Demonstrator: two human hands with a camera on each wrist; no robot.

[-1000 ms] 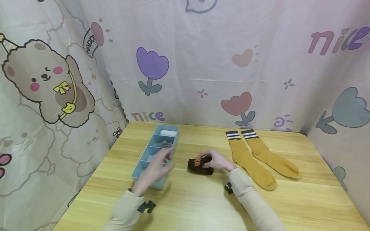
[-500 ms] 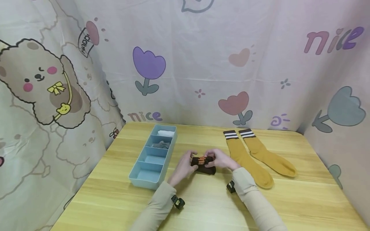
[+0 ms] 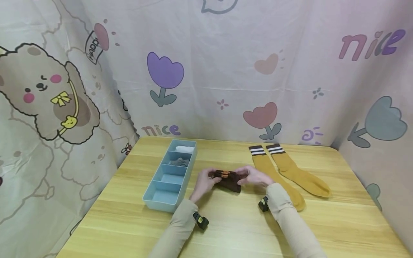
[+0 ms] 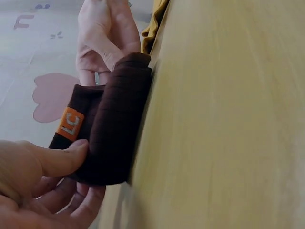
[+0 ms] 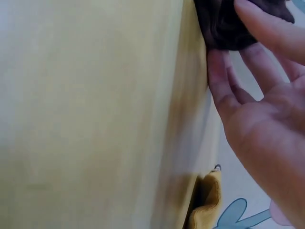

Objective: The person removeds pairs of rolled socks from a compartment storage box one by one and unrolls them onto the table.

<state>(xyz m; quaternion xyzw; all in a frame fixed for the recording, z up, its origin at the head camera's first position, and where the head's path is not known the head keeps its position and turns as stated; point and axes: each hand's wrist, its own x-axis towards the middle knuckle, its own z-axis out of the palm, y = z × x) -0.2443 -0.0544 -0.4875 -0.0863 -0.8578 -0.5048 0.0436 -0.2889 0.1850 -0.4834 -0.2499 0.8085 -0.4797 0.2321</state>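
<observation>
A dark brown rolled sock bundle [image 3: 229,183] with an orange label sits near the middle of the table, between my two hands. My left hand [image 3: 205,182] pinches its left end. In the left wrist view the thumb lies on the cuff by the orange LC label [image 4: 71,123], fingers beneath the rolled sock bundle [image 4: 119,124]. At the right end, my right hand [image 3: 253,176] holds the bundle between thumb and fingers. The right wrist view shows that right hand [image 5: 271,95] with its thumb over the dark fabric [image 5: 224,24] and fingertips under it.
Left of the hands stands a light blue box [image 3: 185,186] with compartments. White fabric [image 3: 184,149] lies in its far compartment and grey fabric [image 3: 180,162] in the one before it. Two mustard socks [image 3: 301,178] with striped cuffs lie flat at the right. A printed curtain [image 3: 209,71] hangs behind.
My left hand has come from over the blue box to the bundle's left end. The right hand has shifted slightly right along the bundle, and the label side has tipped upward.
</observation>
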